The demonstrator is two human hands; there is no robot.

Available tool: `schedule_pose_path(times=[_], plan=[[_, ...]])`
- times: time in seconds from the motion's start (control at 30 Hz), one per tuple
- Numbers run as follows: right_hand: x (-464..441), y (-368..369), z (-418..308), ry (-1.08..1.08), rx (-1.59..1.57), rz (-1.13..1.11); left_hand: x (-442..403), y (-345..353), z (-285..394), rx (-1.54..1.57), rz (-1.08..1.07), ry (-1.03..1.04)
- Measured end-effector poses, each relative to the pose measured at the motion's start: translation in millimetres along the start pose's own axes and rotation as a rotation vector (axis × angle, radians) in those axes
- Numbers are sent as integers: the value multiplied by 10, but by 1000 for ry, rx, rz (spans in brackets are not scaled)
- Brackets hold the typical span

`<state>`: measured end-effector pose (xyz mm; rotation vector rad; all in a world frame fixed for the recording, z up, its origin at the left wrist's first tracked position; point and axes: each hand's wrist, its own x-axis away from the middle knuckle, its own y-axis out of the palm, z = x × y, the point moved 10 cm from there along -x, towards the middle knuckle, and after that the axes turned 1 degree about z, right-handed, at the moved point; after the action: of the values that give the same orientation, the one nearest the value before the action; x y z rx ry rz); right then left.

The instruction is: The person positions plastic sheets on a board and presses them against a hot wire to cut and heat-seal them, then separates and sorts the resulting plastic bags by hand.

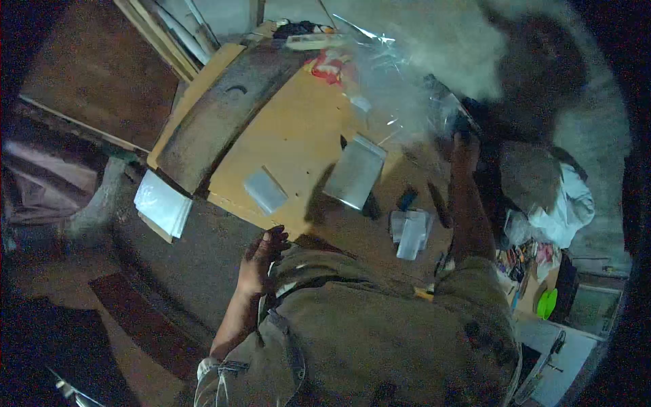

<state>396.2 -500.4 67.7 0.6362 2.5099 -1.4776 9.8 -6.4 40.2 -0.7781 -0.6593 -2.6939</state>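
Note:
My left hand (266,248) is at the near edge of the tan tabletop (271,152), its fingers loosely bent and apart, with nothing visible in them. My right arm stretches forward along the right side, and my right hand (464,139) is beside a heap of clear plastic film (400,95). Its fingers are lost in shadow, so I cannot tell whether they grip the film. Between my arms lie a stack of clear plastic sleeves (356,171), a smaller clear packet (265,190) and several narrow clear packets (411,233). A small dark object (407,198) sits near these.
A dark worn board (237,102) runs along the table's left side. White sheets (163,205) lie at the left corner. Red-and-white wrapping (330,66) is at the far end. Right of me are a white bag (566,207), a bright green object (546,304) and assorted clutter.

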Motion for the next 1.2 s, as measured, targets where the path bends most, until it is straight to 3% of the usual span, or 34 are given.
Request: schedule_pose_path(times=[0.1,0.2,0.23,0.3,0.37,0.4,0.47,0.57,0.63,0.67,0.73,0.77,0.83,0.87,0.93,0.97,1.07,1.1,1.2], plan=[[595,-375,-179,-145,233,70,-13,75,59,-116,-7,17],[1270,-393,-351,-320,557,-27,-99,87,-25,-56,-18,12],[1465,-292,-377,-331,455,-141,-113,129,-24,-103,-30,16],[1824,75,-321,-132,-451,-462,-150,183,-19,-154,-40,18],[2146,47,-1017,28,-38,-804,-188,242,-53,-239,-67,-27],[2253,258,-998,-286,-69,-658,-202,271,-42,-244,-69,-26],[2472,450,-1045,-595,-99,-499,-201,370,-6,-222,-124,0],[2585,720,-1635,-803,183,-473,-284,303,-114,-221,-87,-25],[2414,1019,-1353,-17,133,-857,-190,402,30,-231,-82,-30],[2413,1068,-1358,-29,127,-860,-159,439,81,-241,-79,-37],[2415,1186,-1319,59,-356,-816,-173,401,31,-205,-65,-27],[2472,1283,-1272,45,-364,-830,-164,382,13,-170,-60,-22],[2323,1118,-1252,-137,-91,-449,-153,359,33,-185,-44,-14],[2290,1116,-1243,-153,-102,-464,-130,351,34,-208,-48,-14],[2280,1097,-1411,-169,-154,-771,-192,265,-70,-195,-45,7],[2296,1177,-1302,-181,-158,-782,-231,255,-135,-176,-77,18],[2338,881,-1409,-434,-535,-551,-195,324,20,-219,-80,58],[2332,555,-1685,-558,-508,-493,-185,348,100,-291,-58,87],[2486,900,-1286,-29,-1044,-745,-320,285,-8,-135,62,138]])
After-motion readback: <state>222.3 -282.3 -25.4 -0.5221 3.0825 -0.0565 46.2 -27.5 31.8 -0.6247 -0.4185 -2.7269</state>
